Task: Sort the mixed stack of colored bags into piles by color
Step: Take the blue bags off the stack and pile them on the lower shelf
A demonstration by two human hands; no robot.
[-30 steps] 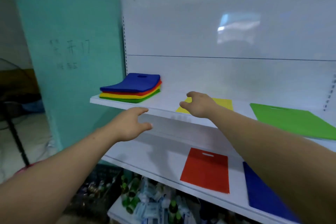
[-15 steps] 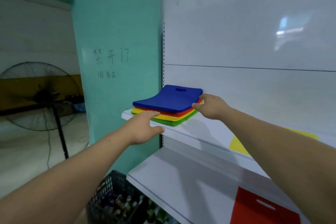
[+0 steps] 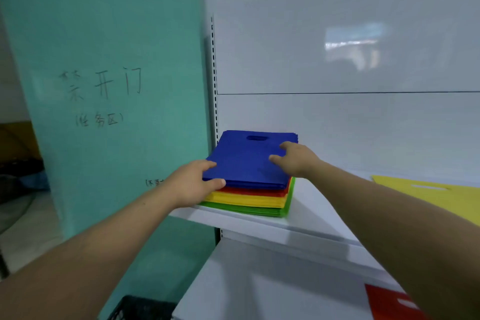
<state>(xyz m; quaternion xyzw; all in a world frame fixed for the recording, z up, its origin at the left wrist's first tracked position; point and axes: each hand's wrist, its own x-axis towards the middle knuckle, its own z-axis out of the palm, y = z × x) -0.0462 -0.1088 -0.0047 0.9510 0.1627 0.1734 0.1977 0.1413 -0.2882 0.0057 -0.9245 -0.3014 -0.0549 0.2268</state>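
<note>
Pick-up step, I judged: left hand (image 3: 191,182) pinched the blue bag (image 3: 246,161) at its 7 o'clock corner, right hand (image 3: 296,160) pressed open-fingered at 3 o'clock; next needed peeling one bag.

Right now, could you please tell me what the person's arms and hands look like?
The left arm and right arm are bare, with no sleeves in view. The left hand and right hand wear no gloves, and no watch, bracelet or ring is visible.
</note>
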